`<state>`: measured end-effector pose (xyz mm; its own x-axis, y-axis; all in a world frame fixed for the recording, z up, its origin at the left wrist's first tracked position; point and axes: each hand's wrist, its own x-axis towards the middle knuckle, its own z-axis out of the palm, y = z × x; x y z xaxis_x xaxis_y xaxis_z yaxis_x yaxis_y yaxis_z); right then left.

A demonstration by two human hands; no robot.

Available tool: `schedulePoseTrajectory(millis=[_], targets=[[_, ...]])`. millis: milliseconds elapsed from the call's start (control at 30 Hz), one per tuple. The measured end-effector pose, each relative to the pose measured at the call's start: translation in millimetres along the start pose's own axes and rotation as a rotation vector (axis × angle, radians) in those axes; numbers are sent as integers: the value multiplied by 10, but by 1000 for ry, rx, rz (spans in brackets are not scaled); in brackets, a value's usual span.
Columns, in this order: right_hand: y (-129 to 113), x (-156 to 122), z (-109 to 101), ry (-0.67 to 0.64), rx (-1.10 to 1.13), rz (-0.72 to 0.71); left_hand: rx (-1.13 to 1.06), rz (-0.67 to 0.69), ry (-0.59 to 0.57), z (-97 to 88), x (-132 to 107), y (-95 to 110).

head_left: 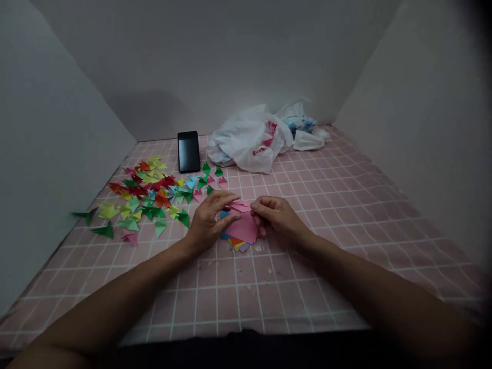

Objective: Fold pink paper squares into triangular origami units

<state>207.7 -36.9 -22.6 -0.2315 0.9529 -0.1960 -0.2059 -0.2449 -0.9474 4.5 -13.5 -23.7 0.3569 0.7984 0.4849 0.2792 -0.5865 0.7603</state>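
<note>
A small folded piece of pink paper (241,206) is between my two hands, just above a fanned stack of square coloured papers (243,228) whose top sheet is pink. My right hand (280,218) pinches the folded paper's right end between thumb and forefinger. Around its left end curl the fingers of my left hand (209,219), with the thumb lower down, in front of the stack's upper left side. Blue, orange, yellow and purple edges show from under the top sheet. Tiny paper scraps (240,269) lie on the cloth nearer to me.
Many small folded paper pieces (148,192) in several colours are spread at the left. Behind them lies a black phone (188,152). Crumpled white plastic bags (249,138) rest against the back wall. A pink checked cloth (346,205) covers the table, with walls on three sides.
</note>
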Motion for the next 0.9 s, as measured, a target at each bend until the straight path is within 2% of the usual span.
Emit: schedulePoseTrajectory(millis=[67, 133, 267, 333, 600, 900], targets=[[4, -18, 13, -37, 8, -8, -22, 7, -22, 44, -36, -6], [16, -22, 21, -66, 31, -18, -34, -51, -19, 82, -77, -11], [35, -8, 26, -76, 53, -48, -220, -306, -25, 128, -131, 7], [33, -7, 27, -79, 33, -56, -333, -391, -34, 144, -141, 15], [24, -43, 33, -76, -44, -65, -478, -466, -17, 193, -155, 10], [151, 17, 36, -51, -88, -163, -790, -772, 1, 184, -110, 68]])
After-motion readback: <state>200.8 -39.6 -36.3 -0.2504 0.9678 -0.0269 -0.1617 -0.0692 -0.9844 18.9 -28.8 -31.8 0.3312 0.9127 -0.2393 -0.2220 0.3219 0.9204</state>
